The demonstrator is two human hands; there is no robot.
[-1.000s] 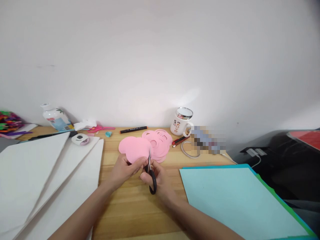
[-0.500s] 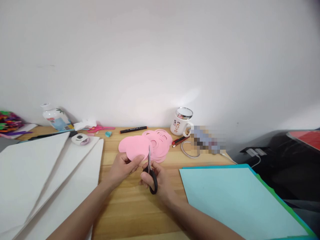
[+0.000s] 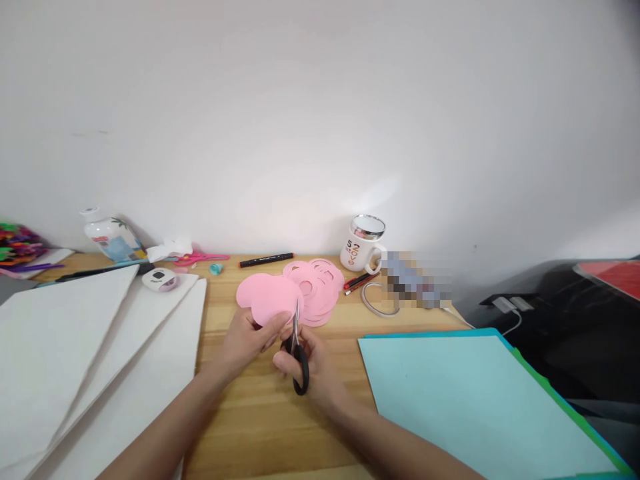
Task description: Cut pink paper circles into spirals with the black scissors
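My left hand (image 3: 253, 339) pinches the lower edge of a pink paper cutout (image 3: 267, 297) with a rounded outline, thumb on top. In my right hand (image 3: 313, 363) is a pair of scissors (image 3: 301, 368) with black handles, its blades pointing away from me along the paper's right edge. The blades look slightly parted, and the fingers inside the handles are partly hidden. Behind the cutout lies a pile of pink paper pieces (image 3: 320, 290), some with round holes and slits cut in them.
A white mug (image 3: 357, 250) stands by the wall, with pens (image 3: 357, 285) beside it. A black marker (image 3: 267, 260) and pink scissors (image 3: 205, 257) lie at the back. White sheets (image 3: 165, 360) cover the left side; light blue sheets (image 3: 450, 393) lie at right. A bottle (image 3: 113, 237) leans at far left.
My right hand and the scissors have drawn slightly toward me and left, and the handles have spread a little. The pink cutout has shifted slightly toward me in my left hand.
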